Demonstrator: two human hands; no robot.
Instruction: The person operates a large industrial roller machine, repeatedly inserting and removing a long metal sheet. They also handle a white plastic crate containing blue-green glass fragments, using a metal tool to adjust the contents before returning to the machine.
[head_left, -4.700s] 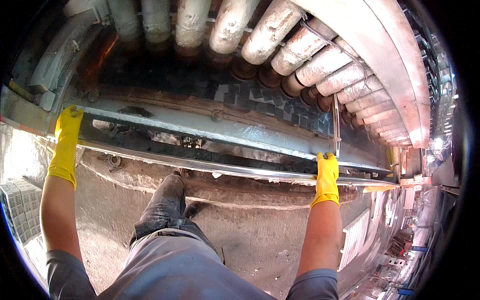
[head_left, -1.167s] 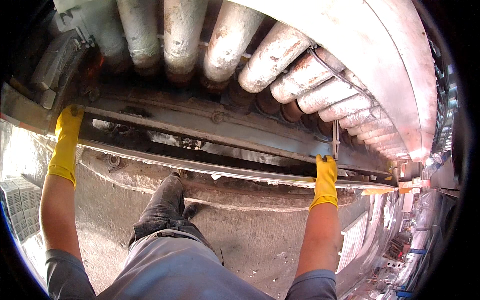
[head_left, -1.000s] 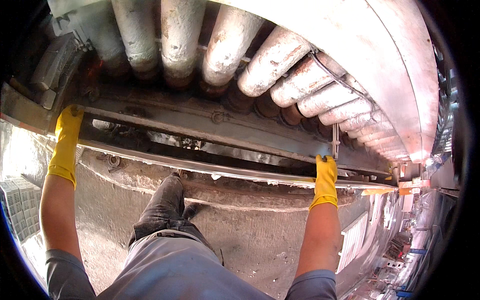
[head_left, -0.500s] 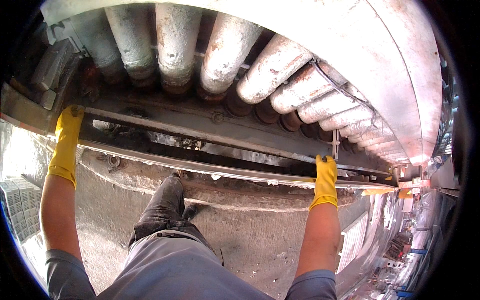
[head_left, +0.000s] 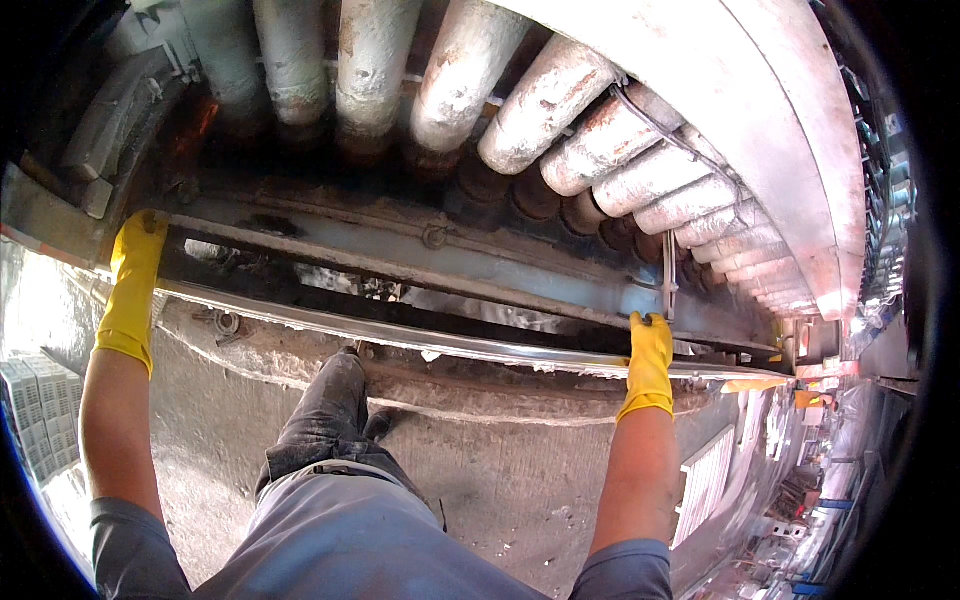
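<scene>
1. Thick, whitish, crusted cylinders (head_left: 445, 75) stand in a row along the far side.
2. Long grey metal beam (head_left: 400, 271) runs left to right, nearer.
3. Yellow-gloved left hand (head_left: 141, 238), fingers curled, at its left end; yellow-gloved right hand (head_left: 651, 345) likewise, toward its right. I can't tell whether either pinches it.

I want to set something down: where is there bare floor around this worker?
Bare concrete floor lies between the trouser leg and right forearm, and in a smaller patch between left forearm and leg. It is crowded at far left, with a pale slotted stack, and ahead, where the metal beam and shiny rail run close together.
</scene>
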